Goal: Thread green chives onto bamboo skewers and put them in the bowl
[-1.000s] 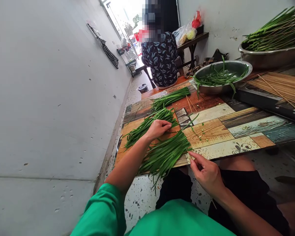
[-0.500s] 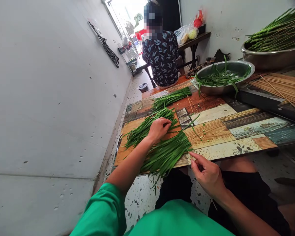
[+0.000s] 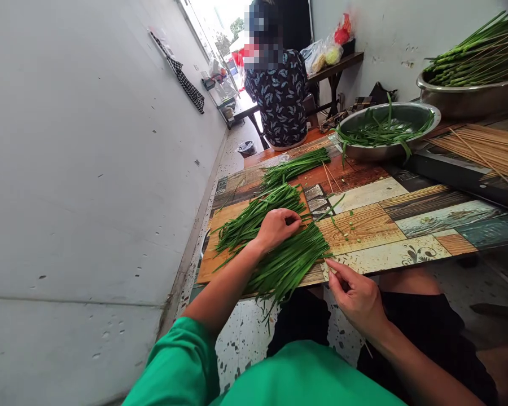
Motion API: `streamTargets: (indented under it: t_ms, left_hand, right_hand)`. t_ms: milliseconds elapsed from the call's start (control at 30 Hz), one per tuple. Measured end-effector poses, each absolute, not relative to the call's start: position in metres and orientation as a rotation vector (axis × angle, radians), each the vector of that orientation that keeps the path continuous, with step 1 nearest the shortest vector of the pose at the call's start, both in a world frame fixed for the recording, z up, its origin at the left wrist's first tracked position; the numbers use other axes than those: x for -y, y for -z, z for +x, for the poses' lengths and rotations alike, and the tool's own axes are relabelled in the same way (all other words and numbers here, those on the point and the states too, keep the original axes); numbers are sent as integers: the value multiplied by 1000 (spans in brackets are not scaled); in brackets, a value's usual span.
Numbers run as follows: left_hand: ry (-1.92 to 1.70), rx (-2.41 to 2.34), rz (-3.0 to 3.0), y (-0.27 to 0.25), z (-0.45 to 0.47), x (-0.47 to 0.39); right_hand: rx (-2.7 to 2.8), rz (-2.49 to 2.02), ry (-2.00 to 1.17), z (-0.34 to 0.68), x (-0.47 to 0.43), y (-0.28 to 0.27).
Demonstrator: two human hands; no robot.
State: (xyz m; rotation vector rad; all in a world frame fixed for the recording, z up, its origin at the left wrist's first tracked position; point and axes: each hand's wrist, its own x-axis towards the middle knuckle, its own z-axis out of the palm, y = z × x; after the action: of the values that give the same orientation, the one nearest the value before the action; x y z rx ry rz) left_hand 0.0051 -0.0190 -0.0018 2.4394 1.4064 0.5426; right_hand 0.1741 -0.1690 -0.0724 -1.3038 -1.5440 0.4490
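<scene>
My left hand [image 3: 278, 230] is closed in a pinch over the cut ends of the green garlic chives, at the gap between two bunches; a stalk end shows by the fingertips. Behind it lies the loose pile of garlic chives [image 3: 258, 217] on a wooden cutting board [image 3: 209, 269]. In front, a flat row of garlic chives [image 3: 290, 259] fans out, its leaf tips hanging over the table edge. My right hand [image 3: 358, 296] pinches a thin bamboo skewer [image 3: 368, 349], whose tail pokes out below the hand. Its tip is at the chives' near end.
Another garlic chive bunch [image 3: 298, 167] lies farther back beside loose skewers [image 3: 331, 176]. To the right are a metal bowl of chive scraps [image 3: 387, 151], a black-handled knife [image 3: 461, 177], a skewer pile [image 3: 486, 149] and a full metal basin [image 3: 474, 96]. A person [image 3: 281, 101] sits beyond the table.
My left hand has shifted slightly right and toward me, from the rear pile to the front row. My right hand stays nearly still with the skewer.
</scene>
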Motion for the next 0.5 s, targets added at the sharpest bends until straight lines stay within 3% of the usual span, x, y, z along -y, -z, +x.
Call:
streamTargets:
  t_ms: [500]
  left_hand:
    - [-403, -1270, 2578, -1, 4, 27]
  right_hand:
    - [1546, -1317, -430, 173, 169, 75]
